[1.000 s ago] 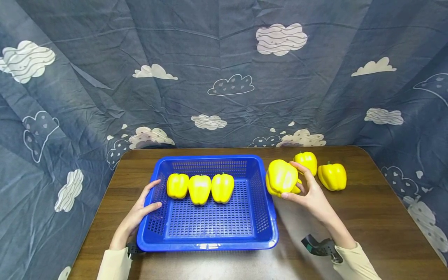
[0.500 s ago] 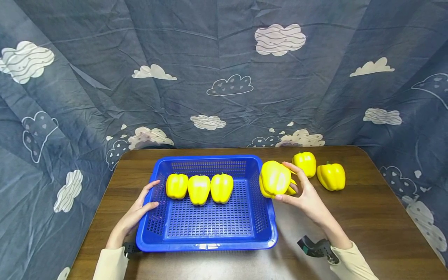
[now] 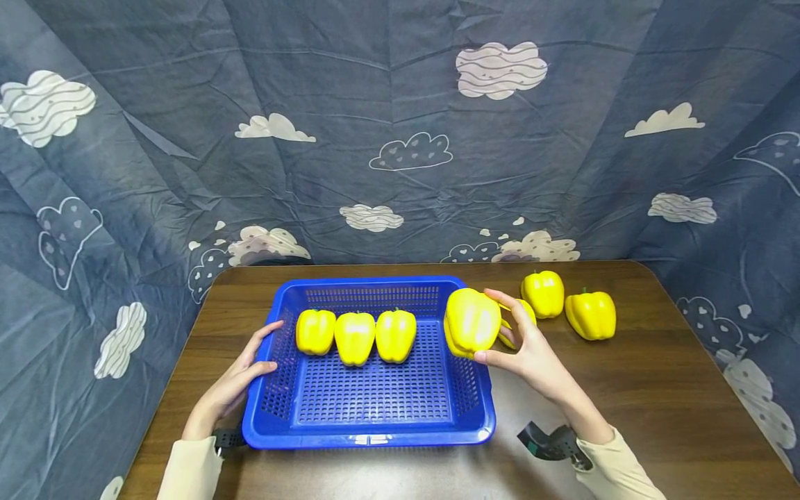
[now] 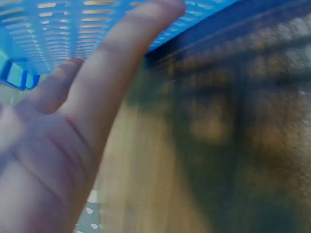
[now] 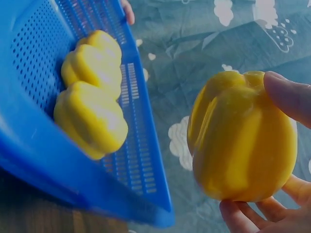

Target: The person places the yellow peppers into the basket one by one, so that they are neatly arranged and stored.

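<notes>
In the head view my right hand [image 3: 525, 354] holds a yellow bell pepper [image 3: 473, 323] over the right rim of a blue plastic basket [image 3: 369, 439]. The right wrist view shows the thumb on one side of this bell pepper [image 5: 243, 141] and fingers under the other. Three more yellow bell peppers [image 3: 356, 338] stand in a row inside the basket, toward the back left. My left hand [image 3: 231, 385] rests at the basket's left rim, thumb and forefinger straight and spread over it. Close up in the left wrist view, straight fingers lie along the perforated wall [image 4: 63, 24].
Two yellow bell peppers [image 3: 590, 316] stand on the wooden table [image 3: 656, 389] at the back right. Another bell pepper [image 3: 528, 310] is partly hidden behind my right hand. A dark cloth with white clouds [image 3: 387, 83] hangs behind the table.
My right hand has carried the bell pepper leftward, from beside the basket's right wall to over its rim. The left hand has shifted slightly left; the bell peppers in the basket stay put.
</notes>
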`<state>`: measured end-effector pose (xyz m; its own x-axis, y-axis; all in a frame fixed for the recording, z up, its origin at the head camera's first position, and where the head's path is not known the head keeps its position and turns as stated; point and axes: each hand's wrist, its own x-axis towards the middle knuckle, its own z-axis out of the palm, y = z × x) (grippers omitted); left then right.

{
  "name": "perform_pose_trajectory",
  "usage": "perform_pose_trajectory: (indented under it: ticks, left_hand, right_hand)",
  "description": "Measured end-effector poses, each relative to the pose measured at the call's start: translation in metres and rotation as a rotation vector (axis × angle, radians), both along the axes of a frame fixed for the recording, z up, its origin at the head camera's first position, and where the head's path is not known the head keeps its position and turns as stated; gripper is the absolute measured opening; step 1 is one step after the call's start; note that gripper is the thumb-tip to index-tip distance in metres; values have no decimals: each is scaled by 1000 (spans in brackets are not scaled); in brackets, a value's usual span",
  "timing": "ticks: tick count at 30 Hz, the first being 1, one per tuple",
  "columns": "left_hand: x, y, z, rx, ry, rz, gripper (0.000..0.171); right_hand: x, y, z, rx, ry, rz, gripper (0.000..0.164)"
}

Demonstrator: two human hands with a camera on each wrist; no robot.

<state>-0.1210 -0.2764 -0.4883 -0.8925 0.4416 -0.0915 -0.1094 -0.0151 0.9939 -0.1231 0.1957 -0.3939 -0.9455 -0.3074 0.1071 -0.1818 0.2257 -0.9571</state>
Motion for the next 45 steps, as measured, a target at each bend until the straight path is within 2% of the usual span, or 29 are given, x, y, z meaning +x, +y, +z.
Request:
perform_pose_trajectory:
  ticks: [9, 16, 22, 28, 45]
  left_hand:
    - [1, 0, -3, 11, -7, 23, 64]
    - [-1, -1, -4, 15, -14, 20, 64]
    - [-1, -2, -5, 26, -11, 9, 63]
    - [0, -1, -5, 30, -5, 7, 62]
    - [1, 0, -5, -21, -9, 57, 61]
  right_hand:
    - [-2, -20, 4, -40, -30, 77, 88]
    - [-1, -45, 6, -6, 14, 115, 86]
    - [0, -70, 9, -18, 44, 173, 87]
    - [1, -93, 7, -29, 75, 212, 86]
    - [5, -160, 0, -51, 60, 333, 88]
